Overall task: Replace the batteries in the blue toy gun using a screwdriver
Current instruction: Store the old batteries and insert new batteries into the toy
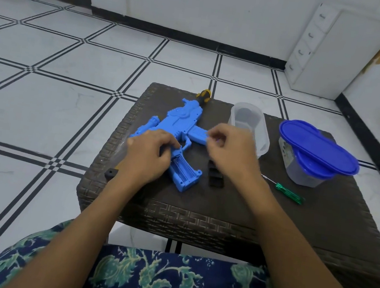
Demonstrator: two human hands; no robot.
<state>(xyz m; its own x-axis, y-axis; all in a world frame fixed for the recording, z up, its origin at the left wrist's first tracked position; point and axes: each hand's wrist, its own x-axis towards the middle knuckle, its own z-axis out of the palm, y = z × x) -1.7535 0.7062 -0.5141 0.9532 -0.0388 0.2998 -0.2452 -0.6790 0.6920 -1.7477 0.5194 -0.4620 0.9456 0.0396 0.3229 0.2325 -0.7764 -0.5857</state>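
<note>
The blue toy gun (pixel 177 122) lies on its side on the dark woven table (pixel 319 227). The battery compartment (pixel 181 167) in its grip is open and faces up. A black cover (pixel 214 178) lies on the table just right of the grip. My left hand (pixel 148 154) holds the gun where the grip meets the body, with fingertips at the compartment's top. My right hand (pixel 230 150) hovers right of the gun with fingers pinched together; motion blur hides whether anything is in them. A green-handled screwdriver (pixel 288 194) lies to the right of my right wrist.
A clear open container (pixel 260 129) stands behind my right hand. A container with a blue lid (pixel 319 148) stands at the table's right. A yellow and black tool handle (pixel 203 95) sticks out behind the gun. A small black piece (pixel 112 173) sits at the left edge.
</note>
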